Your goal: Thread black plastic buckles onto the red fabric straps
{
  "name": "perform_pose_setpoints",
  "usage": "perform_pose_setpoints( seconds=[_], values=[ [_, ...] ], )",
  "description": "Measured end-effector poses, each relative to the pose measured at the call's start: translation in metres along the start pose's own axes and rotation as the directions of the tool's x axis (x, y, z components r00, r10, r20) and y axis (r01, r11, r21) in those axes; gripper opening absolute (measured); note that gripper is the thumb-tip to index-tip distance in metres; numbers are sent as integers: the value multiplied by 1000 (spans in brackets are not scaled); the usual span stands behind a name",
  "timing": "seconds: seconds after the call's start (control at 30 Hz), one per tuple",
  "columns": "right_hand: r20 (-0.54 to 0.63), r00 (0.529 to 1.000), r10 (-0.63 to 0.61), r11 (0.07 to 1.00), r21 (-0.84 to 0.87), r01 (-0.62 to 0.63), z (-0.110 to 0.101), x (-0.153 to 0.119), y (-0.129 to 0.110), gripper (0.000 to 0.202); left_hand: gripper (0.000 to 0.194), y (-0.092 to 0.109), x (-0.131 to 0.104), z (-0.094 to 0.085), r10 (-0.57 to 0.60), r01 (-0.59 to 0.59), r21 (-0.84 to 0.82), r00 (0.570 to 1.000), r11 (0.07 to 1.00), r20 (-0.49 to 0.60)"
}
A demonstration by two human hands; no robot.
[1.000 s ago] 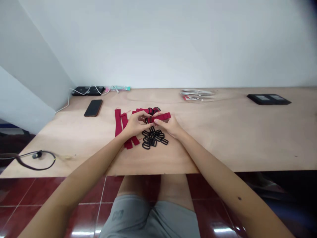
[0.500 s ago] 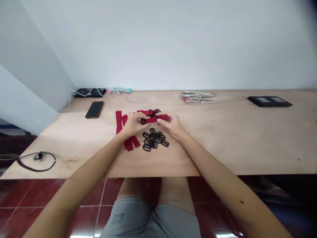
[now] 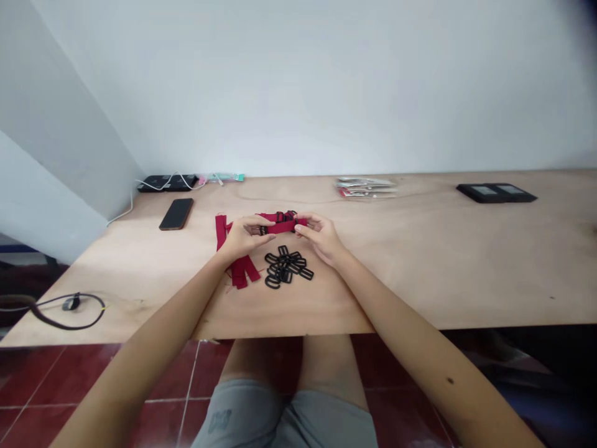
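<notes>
Stretched between my two hands is a red strap (image 3: 282, 228) with black buckles on it. My left hand (image 3: 244, 236) grips its left end near a black buckle (image 3: 263, 230), thumb and fingers closing on it. My right hand (image 3: 321, 236) pinches the right end between thumb and fingers. Just behind it lie more red straps with black buckles (image 3: 280, 217), partly covered by the held one. A pile of black plastic buckles (image 3: 285, 266) rests on the table in front of my hands. Cut red strap pieces (image 3: 242, 272) lie beside and under my left hand, some with frayed ends.
On the wooden table (image 3: 410, 267), a phone (image 3: 176, 214) lies at left, with black boxes (image 3: 175, 182) and a white cable behind it. Flat packets (image 3: 366, 186) sit by the wall. A black case (image 3: 496, 192) is at right, a looped black cable (image 3: 69, 325) at the left edge.
The view has shifted slightly. Both hands keep hold of the red strap, and my left hand has moved slightly away from my right, showing more of the strap between them.
</notes>
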State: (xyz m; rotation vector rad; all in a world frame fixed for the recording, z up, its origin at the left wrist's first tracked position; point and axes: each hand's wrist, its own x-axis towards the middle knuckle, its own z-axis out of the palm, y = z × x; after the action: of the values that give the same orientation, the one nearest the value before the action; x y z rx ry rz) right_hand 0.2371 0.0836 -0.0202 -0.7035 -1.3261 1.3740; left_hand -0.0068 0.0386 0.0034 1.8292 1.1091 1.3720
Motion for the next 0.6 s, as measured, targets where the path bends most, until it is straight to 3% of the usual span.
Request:
perform_pose_setpoints(
  seconds=[0.13,0.23,0.4,0.6],
  values=[
    [41,999,18,1000,-14,-17,0,0,3,41,39,-6,2,-3,-50,49,20,998,999,28],
    [11,1000,0,1000,-30,0,-1,3,3,39,42,-9,4,-9,-84,84,22,996,996,10],
    [-73,997,-24,998,-60,20,-11,6,0,41,54,-4,3,-13,-199,188,-141,977,972,-72],
    [151,988,-39,923,-373,94,-13,-2,-2,45,59,-2,3,1,-357,255,-504,927,825,-117]
  ],
)
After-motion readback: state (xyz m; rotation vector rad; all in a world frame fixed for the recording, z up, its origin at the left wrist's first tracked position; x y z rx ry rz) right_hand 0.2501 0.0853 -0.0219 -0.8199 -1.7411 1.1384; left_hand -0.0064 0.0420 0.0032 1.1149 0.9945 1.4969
